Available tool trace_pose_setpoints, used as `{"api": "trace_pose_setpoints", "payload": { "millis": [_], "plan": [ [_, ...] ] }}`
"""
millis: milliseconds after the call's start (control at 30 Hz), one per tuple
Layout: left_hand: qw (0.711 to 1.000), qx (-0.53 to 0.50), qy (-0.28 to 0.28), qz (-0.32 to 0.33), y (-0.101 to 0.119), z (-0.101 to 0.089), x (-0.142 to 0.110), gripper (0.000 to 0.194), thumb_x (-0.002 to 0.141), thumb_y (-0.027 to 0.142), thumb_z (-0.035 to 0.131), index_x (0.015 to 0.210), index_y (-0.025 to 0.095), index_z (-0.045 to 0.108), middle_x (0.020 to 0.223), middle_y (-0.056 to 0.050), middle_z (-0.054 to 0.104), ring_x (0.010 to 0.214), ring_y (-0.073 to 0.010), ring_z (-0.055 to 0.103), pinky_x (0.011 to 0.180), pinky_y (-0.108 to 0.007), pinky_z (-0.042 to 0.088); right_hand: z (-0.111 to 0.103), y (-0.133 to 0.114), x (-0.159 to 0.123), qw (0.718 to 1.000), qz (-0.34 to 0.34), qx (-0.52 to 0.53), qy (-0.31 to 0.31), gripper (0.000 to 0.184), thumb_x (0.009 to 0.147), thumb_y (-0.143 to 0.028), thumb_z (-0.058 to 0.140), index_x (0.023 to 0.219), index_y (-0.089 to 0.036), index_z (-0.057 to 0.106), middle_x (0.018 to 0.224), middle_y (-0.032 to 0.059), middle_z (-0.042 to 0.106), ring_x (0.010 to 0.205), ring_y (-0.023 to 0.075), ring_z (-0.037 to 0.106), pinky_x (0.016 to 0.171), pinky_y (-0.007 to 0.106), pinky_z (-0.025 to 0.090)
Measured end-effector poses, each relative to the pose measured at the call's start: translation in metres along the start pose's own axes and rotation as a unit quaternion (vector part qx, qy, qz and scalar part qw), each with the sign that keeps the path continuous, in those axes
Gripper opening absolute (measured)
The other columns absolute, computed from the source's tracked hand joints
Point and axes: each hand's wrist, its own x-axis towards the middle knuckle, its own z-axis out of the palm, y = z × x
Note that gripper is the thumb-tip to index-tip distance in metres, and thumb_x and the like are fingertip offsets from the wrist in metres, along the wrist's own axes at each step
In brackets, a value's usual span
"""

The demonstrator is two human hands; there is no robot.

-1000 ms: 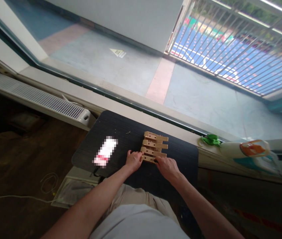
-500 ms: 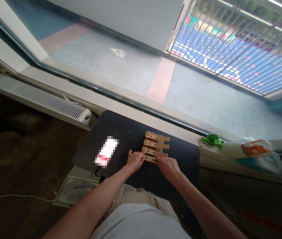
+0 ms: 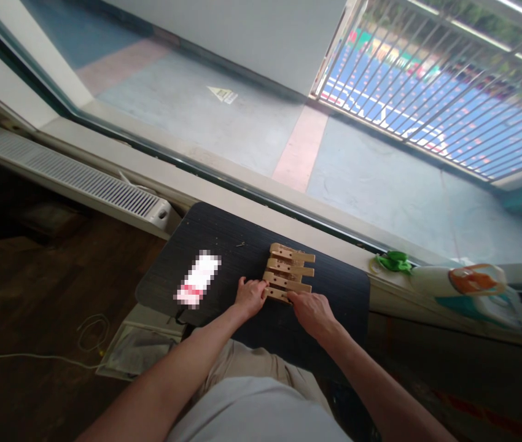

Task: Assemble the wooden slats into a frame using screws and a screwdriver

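A light wooden piece (image 3: 284, 281) made of several parallel bars with dark screw holes lies on a black tabletop (image 3: 242, 224). The far bars reach out to the right like prongs. At its near left corner my left hand (image 3: 250, 298) is closed, fingers bent round the end of the nearest bar. My right hand (image 3: 312, 310) is curled with thumb and index finger on the right end of that same bar, and its other fingers are folded under. The tip of the nearest bar is hidden behind the right fingers.
A blurred-out white and red rectangle (image 3: 198, 279) lies on the tabletop to the left. Along the window side runs a white radiator (image 3: 136, 201). On the sill at right are a green item (image 3: 394, 261) and a bottle with an orange part (image 3: 475, 279). A cable (image 3: 35, 357) trails across the floor.
My right fingertips have shifted very slightly left along the nearest bar. My left hand keeps its place on the wooden piece. The camera view has turned a little.
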Motion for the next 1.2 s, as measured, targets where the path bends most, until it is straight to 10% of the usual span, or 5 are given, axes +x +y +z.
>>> {"api": "trace_pose_setpoints", "payload": {
  "millis": [1200],
  "plan": [
    [1.000,0.005,-0.005,-0.006,0.002,0.001,0.000,0.026,0.084,0.020,0.040,0.101,0.024,0.058,0.092,-0.004,0.067,0.090,-0.0201,0.058,0.095,-0.044,0.024,0.012,0.000,0.002,0.999,0.043,0.008,0.004,0.021,0.087,-0.026,0.040,0.095,-0.018,0.058,0.091,0.0081,0.067,0.084,0.0203,0.063,0.068,0.028,0.044]
  ]
}}
